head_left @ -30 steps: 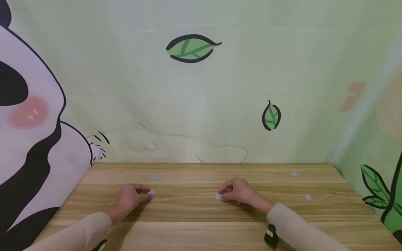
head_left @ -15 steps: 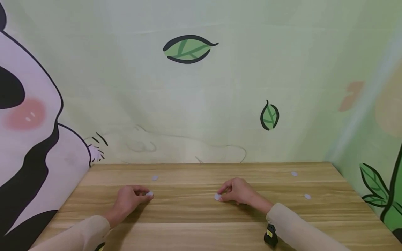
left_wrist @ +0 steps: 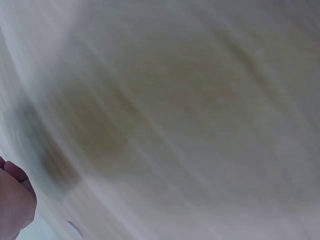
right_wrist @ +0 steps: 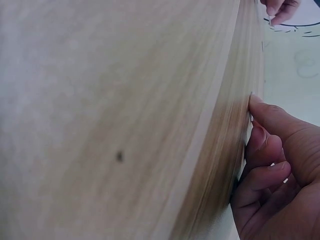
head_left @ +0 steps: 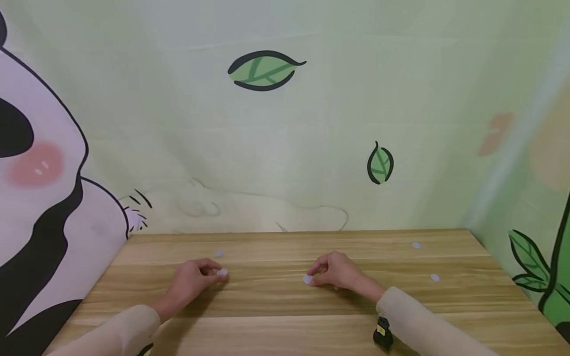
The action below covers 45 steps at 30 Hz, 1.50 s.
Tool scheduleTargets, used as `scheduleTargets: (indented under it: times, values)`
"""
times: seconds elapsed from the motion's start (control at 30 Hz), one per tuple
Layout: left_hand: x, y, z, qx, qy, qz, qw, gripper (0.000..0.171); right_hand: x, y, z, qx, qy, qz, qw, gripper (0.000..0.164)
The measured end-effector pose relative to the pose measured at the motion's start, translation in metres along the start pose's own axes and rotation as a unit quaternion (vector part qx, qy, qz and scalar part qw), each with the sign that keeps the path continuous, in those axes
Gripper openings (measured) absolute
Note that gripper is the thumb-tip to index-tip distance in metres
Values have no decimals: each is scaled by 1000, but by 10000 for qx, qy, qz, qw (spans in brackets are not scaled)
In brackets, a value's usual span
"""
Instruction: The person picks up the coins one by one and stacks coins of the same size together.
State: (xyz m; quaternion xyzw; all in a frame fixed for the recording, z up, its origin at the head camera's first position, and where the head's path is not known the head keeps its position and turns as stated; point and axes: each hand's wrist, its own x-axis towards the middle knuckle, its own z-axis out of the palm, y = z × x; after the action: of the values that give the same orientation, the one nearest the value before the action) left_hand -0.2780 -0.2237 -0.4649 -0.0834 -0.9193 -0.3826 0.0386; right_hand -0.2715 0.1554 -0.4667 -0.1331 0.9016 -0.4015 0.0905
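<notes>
While the right hand [head_left: 339,271] keeps its place on the far side of the desk [head_left: 262,296], the left hand [head_left: 189,280] has slid a little to the right since half a second ago. It has carried its pinched disc [head_left: 222,272] along, so that piece now lies slightly right of the loose disc [head_left: 219,253] just beyond it, where before it lay slightly left. The loose one has not moved on the wood. The head view has turned a touch, the printed leaves [head_left: 266,71] slipping left.

Each hand is narrow, thumb and finger closed on one piece. The right one grips a second disc [head_left: 308,279], which the right wrist view shows edge-on as a thin pale sliver near the surface; whether it touches cannot be told. Its other fingers are curled in.

All the discs are small, white, flat and rounded. Two more lie well apart from the hands: an upper disc [head_left: 416,245] and a lower disc [head_left: 435,278], both towards the right end. The wood is yellow-brown with long streaky grain. Beige cloth sleeves [head_left: 423,316] cover the arms, and the pale green backdrop [head_left: 338,74], faintly creased, bears a black-outlined panda [head_left: 53,207]. The left wrist view is mostly blurred grain.
</notes>
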Motion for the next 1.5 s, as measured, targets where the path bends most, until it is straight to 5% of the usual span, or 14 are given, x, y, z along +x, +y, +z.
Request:
scheduleTargets:
  times: [0.63,1.1,1.5]
  values:
    - [18,37,18,-114,-495,790,9956,10,1,2,0,57,14,-53,10000,15]
    - [32,30,33,437,-867,974,9905,31,0,2,-1,16,-13,66,10000,14]
    - [39,25,35,494,-985,755,9910,14,0,2,-1,34,-64,-56,10000,15]
